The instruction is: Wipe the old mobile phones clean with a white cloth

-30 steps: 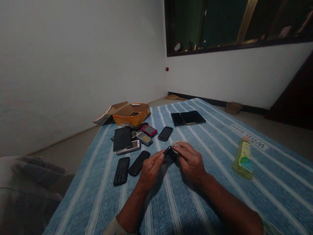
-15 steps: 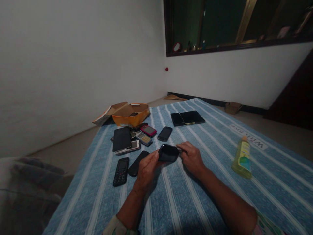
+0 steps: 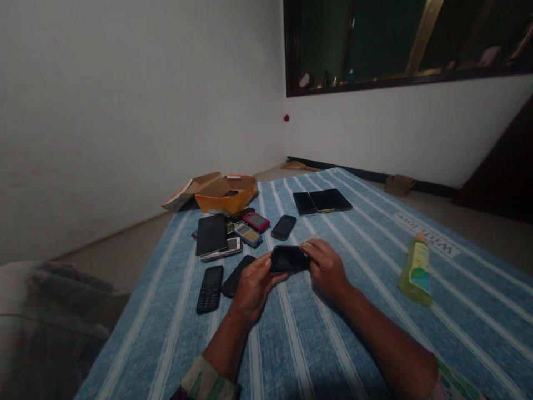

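My left hand (image 3: 252, 280) is closed round the left end of a black smartphone (image 3: 289, 259), which is held sideways and tilted above the bedspread. Its thumb lies on the near left edge, with fingers underneath. At the phone's right end, my right hand (image 3: 328, 265) is closed, its fingertips pinching a small pale piece (image 3: 311, 240) that looks like cloth or tissue against the edge. Just left of my left hand lie a dark phone (image 3: 238, 275), partly hidden by it, and a black keypad phone (image 3: 210, 289). Another black phone (image 3: 283, 226) rests beyond the held one.
An open orange cardboard box (image 3: 227, 201) stands at the far left. Before it are a black tablet-like slab (image 3: 211, 233), a white phone (image 3: 227, 248), a blue-grey keypad phone (image 3: 248, 234) and a red phone (image 3: 256, 220). Dark devices (image 3: 331, 200) lie farther right. A green-yellow bottle (image 3: 417, 272) lies right.
The right hand has shifted slightly up along the phone's right end, and the pale piece now shows above its fingers. The held phone is tilted a little flatter. The view has turned slightly left.
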Available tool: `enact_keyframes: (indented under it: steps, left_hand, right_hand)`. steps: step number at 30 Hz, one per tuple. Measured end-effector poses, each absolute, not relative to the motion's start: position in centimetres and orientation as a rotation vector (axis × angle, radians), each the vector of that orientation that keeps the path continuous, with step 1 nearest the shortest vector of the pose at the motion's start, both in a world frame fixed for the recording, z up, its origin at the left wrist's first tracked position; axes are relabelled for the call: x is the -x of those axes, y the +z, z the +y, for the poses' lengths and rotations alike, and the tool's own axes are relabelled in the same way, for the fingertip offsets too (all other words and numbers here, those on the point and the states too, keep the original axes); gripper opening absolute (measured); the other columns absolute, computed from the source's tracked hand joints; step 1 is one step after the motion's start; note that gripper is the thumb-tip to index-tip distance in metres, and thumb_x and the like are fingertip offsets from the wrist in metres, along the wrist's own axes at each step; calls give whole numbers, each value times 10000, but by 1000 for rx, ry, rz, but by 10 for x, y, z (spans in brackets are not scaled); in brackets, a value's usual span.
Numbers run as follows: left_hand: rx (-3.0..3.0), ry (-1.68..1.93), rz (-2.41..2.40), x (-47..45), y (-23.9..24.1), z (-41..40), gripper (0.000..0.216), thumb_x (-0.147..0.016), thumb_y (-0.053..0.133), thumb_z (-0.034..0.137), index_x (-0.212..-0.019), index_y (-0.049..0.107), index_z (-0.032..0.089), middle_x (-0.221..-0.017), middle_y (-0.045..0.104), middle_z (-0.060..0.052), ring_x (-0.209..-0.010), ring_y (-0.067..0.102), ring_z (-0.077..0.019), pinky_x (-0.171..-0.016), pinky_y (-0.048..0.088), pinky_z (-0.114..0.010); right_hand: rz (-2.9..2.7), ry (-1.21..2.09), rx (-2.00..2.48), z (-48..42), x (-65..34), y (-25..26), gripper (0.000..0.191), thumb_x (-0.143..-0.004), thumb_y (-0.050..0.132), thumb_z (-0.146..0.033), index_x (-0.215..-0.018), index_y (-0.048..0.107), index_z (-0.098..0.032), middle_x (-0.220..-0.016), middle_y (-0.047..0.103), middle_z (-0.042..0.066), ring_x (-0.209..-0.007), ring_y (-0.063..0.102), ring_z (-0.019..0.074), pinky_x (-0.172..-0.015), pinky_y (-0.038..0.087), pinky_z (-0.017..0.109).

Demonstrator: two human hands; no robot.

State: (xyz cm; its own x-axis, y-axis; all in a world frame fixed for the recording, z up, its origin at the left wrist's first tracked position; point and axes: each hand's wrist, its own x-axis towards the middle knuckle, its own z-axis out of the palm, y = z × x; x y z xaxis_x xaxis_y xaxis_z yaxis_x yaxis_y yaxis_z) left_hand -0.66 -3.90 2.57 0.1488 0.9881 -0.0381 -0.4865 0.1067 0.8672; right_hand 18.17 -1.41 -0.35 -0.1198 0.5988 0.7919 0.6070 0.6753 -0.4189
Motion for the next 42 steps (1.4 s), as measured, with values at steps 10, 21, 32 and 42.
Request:
enact_keyframes:
  steps: [10, 21, 32, 42]
  left_hand:
    - [-769, 1300, 860, 2, 28, -43, 297, -743, 793, 337, -945, 747, 123, -964, 754, -100, -915, 704, -261, -794, 599, -399]
    - [-838, 1302, 886, 0, 26, -44, 357, -721, 810, 451, -809, 752, 110, -810, 732, -72, -855, 688, -236, -813, 593, -389]
    - [-882, 1263, 898, -3, 17, -44, 399, -672, 844, 409, -956, 779, 136, -895, 762, -78, -779, 680, -168, -718, 528, -237]
    - [-1317, 1156, 1069, 12, 12, -41, 365, -771, 754, 381, -1069, 770, 170, -1085, 755, -115, -1038, 668, -297, -990, 466, -411]
  right_hand:
    - [-1837, -86, 951, -16, -179, -2, 417, -810, 411, -2, -1075, 686, -169, -1029, 658, 124, -1001, 584, 249, -866, 521, 395]
    - [-1879, -124, 944, -22, -176, 2, 382, -849, 415, -24, -1077, 677, -183, -1012, 650, 108, -961, 577, 240, -849, 524, 378]
    - [-1929, -168, 833, -31, -169, 10, 302, -912, 403, -65, -1033, 665, -154, -1025, 643, 125, -933, 561, 232, -813, 516, 368]
    - [-2022, -244, 874, -30, -170, 7, 288, -928, 401, -79, -1026, 664, -144, -1027, 644, 129, -933, 529, 241, -853, 493, 383]
